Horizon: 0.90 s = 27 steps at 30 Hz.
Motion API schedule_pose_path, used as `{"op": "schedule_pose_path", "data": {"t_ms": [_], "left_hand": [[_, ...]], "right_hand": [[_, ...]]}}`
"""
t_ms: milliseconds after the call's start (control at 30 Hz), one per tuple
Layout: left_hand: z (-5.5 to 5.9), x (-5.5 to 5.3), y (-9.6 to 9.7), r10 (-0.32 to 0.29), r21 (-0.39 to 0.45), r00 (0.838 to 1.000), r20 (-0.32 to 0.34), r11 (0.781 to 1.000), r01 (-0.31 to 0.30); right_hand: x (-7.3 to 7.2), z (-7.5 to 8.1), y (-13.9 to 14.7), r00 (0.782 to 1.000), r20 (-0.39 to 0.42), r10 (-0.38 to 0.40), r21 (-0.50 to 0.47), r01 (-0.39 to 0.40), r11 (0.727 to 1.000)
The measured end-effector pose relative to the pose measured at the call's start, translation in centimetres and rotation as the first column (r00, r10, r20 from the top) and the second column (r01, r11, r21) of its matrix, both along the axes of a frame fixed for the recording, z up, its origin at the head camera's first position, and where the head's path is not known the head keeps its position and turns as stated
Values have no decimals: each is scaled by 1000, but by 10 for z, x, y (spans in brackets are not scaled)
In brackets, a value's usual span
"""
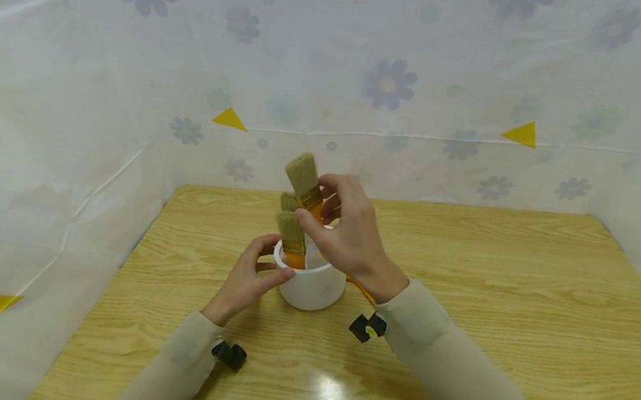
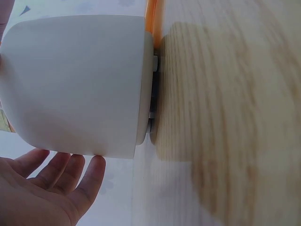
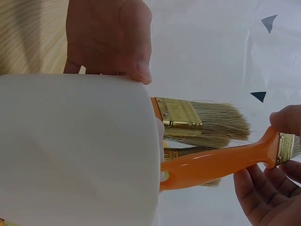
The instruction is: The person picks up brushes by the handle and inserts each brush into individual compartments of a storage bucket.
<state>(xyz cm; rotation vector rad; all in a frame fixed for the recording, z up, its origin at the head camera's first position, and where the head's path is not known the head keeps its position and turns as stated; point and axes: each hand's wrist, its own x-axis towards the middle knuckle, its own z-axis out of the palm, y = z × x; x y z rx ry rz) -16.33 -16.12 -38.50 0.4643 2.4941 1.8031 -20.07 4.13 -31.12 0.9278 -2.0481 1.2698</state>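
Note:
A white round container [image 1: 309, 291] stands on the table with several paintbrushes in it, bristles up. My left hand [image 1: 247, 280] holds its left side, thumb at the rim and fingers along the wall. Between the thumb and fingers of my right hand [image 1: 350, 230] is a paintbrush [image 3: 211, 165], pinched near its metal band. That brush's orange handle slants up from the container's mouth, its lower end hidden by the wall. Another paintbrush [image 1: 291, 234] leans inside at the left, its bristles above the rim.
An orange handle [image 1: 362, 290] lies on the wood-grain table [image 1: 503, 296] right of the container, partly covered by my right wrist. White flowered sheeting [image 1: 333, 52] hangs behind the table and along both sides, with yellow triangles [image 1: 522, 133] on it.

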Motion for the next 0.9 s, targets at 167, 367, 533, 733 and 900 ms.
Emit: {"op": "schedule_pose_path", "data": {"t_ms": [167,367,533,733,900], "left_hand": [[0,0,0,1,-8,1000,-1,1000,-1],[0,0,0,3,-17,1000,-6,1000,-3],[0,0,0,2,-8,1000,-7,1000,-2],[0,0,0,1,-9,1000,-2,1000,-1],[1,0,0,1,-14,1000,-2,1000,-1]], "right_hand": [[0,-2,0,1000,9,7,3,-7,1000],[1,-4,1,1000,24,17,10,-17,1000],[2,-6,2,999,38,20,13,-21,1000],[1,-12,3,998,52,22,17,-23,1000],[2,-16,4,998,60,18,23,-19,1000]]}}
